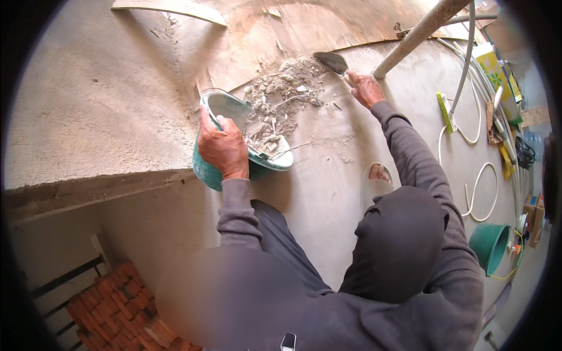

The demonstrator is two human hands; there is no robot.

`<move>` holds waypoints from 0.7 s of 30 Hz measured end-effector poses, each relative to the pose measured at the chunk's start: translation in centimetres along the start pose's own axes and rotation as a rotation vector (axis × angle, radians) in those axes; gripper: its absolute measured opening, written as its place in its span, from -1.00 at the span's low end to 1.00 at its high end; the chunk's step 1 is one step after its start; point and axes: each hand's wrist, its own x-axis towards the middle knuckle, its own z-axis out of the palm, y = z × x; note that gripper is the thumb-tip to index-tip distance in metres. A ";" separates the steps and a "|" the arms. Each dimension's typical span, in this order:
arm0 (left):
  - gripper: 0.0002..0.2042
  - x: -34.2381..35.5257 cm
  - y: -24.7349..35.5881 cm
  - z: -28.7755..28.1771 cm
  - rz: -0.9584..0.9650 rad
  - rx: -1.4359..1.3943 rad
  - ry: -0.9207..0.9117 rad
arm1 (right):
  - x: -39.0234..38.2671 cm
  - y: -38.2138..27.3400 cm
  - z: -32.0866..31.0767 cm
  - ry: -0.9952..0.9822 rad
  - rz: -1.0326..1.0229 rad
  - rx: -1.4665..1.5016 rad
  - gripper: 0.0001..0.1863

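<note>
My left hand (pixel 223 146) grips the rim of a green bucket (pixel 205 168), tilted with its mouth toward a heap of rubble (pixel 293 82). Rubble reaches right into the bucket's mouth; the inside is only partly visible. Out to the right, my right hand (pixel 367 92) is closed around the handle of a trowel (pixel 331 62). Its dark, dusty blade lies at the heap's far right edge, close to the floor.
A metal pole (pixel 418 40) stands just beyond my right hand. Left of the bucket is a raised concrete ledge (pixel 99 117), with stacked red bricks (pixel 117 304) below. Another green bucket (pixel 489 248), a green-bristled brush (pixel 445 111) and white tubing (pixel 483 193) lie right.
</note>
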 end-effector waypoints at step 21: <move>-0.60 0.0 0.5 0.3 -0.011 -0.007 0.006 | -9.6 -7.3 1.8 -0.518 0.099 1.109 -0.28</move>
